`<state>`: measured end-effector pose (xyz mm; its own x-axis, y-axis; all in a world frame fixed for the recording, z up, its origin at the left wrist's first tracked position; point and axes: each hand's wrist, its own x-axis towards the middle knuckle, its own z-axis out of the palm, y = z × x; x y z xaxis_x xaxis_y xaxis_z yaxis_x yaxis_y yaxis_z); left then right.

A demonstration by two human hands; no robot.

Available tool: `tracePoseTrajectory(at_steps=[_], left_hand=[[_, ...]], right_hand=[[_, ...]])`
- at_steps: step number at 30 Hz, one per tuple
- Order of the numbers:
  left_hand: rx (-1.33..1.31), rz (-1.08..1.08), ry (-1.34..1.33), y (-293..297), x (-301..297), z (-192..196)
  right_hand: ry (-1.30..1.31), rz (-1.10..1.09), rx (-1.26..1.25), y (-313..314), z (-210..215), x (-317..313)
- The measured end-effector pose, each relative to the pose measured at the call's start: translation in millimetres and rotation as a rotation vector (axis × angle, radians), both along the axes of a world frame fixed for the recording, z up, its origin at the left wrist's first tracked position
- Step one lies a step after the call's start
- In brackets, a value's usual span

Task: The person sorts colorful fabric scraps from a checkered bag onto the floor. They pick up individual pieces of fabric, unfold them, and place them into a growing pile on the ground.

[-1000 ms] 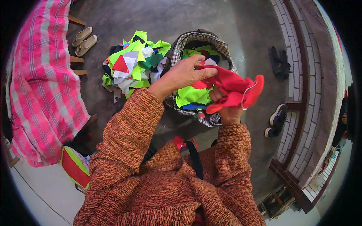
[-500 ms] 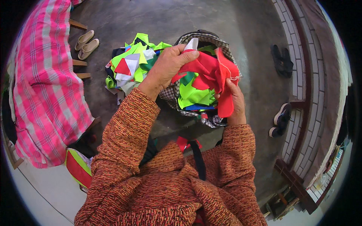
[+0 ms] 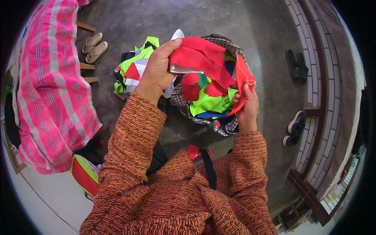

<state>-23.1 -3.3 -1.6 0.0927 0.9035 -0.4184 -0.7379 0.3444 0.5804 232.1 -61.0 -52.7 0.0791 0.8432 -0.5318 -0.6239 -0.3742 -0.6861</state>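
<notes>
My left hand (image 3: 158, 68) is closed on a red fabric piece (image 3: 201, 53), thumb on top, with a white layer showing beneath its lower edge. Another red fabric strip (image 3: 242, 70), with a loose pale thread on it, is pinched in my right hand (image 3: 247, 106). Both pieces are held over a black-and-white checked bag (image 3: 179, 96). Lime-green scraps (image 3: 207, 102) lie in the bag's opening, with red, dark green and blue ones around them. Partly behind my left hand, a pile of mixed fabric scraps (image 3: 131, 64) rests on the floor.
At the left, a pink plaid cloth (image 3: 55, 90) drapes over furniture with wooden legs. Beige shoes (image 3: 96, 52) sit beside it. Black slippers (image 3: 296, 66) and dark shoes (image 3: 297, 123) stand by the tiled wall (image 3: 315, 78). A red-and-lime item (image 3: 85, 176) lies at lower left.
My left hand has moved left and slightly up, spreading its red piece flatter. The red strip in my right hand now stands apart from it, farther right.
</notes>
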Motion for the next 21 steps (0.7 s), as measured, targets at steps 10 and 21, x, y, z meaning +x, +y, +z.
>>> tracePoseTrajectory(at_steps=[10, 21], left_hand=[[-0.001, -0.303, 0.245, -12.8, 22.7, 1.1], [0.091, -0.453, 0.191, -22.9, 43.3, 2.4]], right_hand=[[0.163, 0.189, 0.288, -5.7, 21.7, -12.4], [-0.004, 0.366, 0.148, -6.0, 22.4, -32.2]])
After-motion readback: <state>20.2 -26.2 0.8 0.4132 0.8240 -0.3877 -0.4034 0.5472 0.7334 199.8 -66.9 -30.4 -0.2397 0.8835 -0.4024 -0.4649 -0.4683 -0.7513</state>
